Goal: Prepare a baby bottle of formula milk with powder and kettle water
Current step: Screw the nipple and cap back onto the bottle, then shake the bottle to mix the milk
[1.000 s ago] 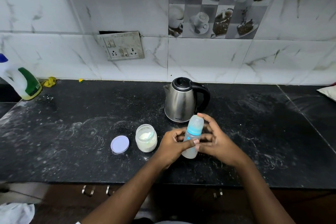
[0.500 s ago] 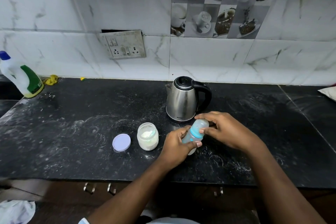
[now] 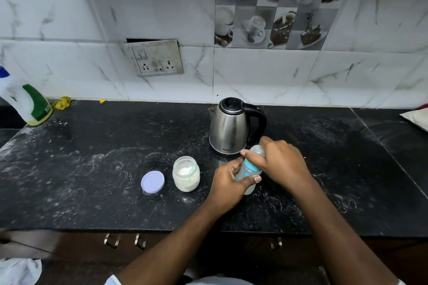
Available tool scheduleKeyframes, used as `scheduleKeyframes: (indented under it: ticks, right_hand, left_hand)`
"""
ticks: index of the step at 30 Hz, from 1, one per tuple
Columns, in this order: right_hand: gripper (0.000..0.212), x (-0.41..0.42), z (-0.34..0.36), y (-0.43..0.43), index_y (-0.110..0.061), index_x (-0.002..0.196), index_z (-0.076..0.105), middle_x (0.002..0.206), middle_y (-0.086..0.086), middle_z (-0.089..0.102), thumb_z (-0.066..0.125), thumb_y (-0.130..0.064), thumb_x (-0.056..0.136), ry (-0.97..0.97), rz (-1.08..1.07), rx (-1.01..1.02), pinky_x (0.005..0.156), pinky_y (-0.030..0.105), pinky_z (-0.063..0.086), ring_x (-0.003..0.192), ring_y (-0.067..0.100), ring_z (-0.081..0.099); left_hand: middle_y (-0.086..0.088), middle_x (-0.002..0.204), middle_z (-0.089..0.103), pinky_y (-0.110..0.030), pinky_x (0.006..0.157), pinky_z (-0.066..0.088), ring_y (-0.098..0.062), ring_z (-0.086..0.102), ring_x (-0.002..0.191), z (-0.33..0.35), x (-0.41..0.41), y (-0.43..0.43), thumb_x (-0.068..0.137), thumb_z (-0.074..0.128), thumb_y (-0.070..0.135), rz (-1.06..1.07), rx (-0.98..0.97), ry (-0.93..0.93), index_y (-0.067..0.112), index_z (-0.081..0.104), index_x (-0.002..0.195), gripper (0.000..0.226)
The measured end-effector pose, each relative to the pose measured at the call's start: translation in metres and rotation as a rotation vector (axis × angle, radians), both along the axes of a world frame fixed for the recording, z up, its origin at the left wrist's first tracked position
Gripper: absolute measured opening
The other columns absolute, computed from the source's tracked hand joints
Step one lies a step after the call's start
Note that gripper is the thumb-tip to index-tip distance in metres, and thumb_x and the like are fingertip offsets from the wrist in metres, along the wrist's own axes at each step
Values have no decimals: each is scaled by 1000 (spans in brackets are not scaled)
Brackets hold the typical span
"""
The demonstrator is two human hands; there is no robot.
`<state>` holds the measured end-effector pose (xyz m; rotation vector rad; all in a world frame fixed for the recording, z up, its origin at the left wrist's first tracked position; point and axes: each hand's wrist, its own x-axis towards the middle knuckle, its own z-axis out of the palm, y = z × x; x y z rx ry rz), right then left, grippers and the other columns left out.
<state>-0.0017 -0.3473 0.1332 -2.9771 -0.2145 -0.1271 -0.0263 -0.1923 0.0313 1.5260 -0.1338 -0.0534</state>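
Dusty black worktop (image 3: 92, 180): left hand (image 3: 228, 188) grip clamped on tilted baby bottle (image 3: 249, 169), right hand (image 3: 280, 164) grip clamped on its cap (image 3: 258, 150); kettle (image 3: 229, 127) behind, open powder jar (image 3: 186, 177) beside.

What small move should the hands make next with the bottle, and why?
Probably the right hand should take the clear cap off. The left hand grips the bottle by its body, the right hand's fingers hold the cap, which is on, and the powder jar already stands open.
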Motion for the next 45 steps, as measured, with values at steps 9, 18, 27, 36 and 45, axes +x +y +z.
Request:
scheduleKeyframes:
  ticks: [9, 18, 27, 36, 45]
  right_hand:
    - [40, 3, 3, -33, -47, 129, 56, 103, -17, 70, 67, -50, 91, 335, 304, 335, 74, 25, 47, 84, -4, 62]
    - [69, 2, -6, -6, -27, 88, 45, 67, -8, 46, 31, -93, 79, -18, 37, -9, 52, 34, 33, 66, 23, 56]
    - [78, -8, -31, -31, -51, 153, 36, 126, -18, 67, 79, -46, 87, 390, 225, 986, 95, 34, 59, 110, 14, 71]
    - [110, -29, -61, -14, -58, 156, 25, 140, -22, 60, 86, -4, 83, 394, 269, 1159, 90, 29, 60, 121, 20, 70]
    - [106, -25, -81, -13, -52, 153, 33, 132, -1, 70, 89, -2, 78, 347, 199, 1246, 90, 34, 61, 118, 25, 71]
  left_hand:
    - [-2, 127, 81, -39, 109, 58, -19, 76, 120, -9, 0, 7, 90, 86, 11, -121, -45, 78, 18, 73, 132, 45]
    - [4, 118, 83, -31, 99, 60, -15, 78, 114, -1, 4, 2, 82, 90, 27, -61, -65, 35, 37, 81, 115, 35]
    - [-2, 129, 74, -25, 100, 59, -4, 75, 110, 13, 15, 2, 85, 93, 10, -56, -85, 46, 31, 80, 120, 42]
    - [-8, 120, 83, -41, 102, 63, -28, 79, 115, 2, 11, 21, 79, 98, 25, -145, -139, 127, 24, 81, 127, 51]
    - [-7, 127, 81, -42, 108, 60, -28, 76, 123, -12, 9, 24, 94, 86, 30, -169, -163, 118, 15, 77, 134, 43]
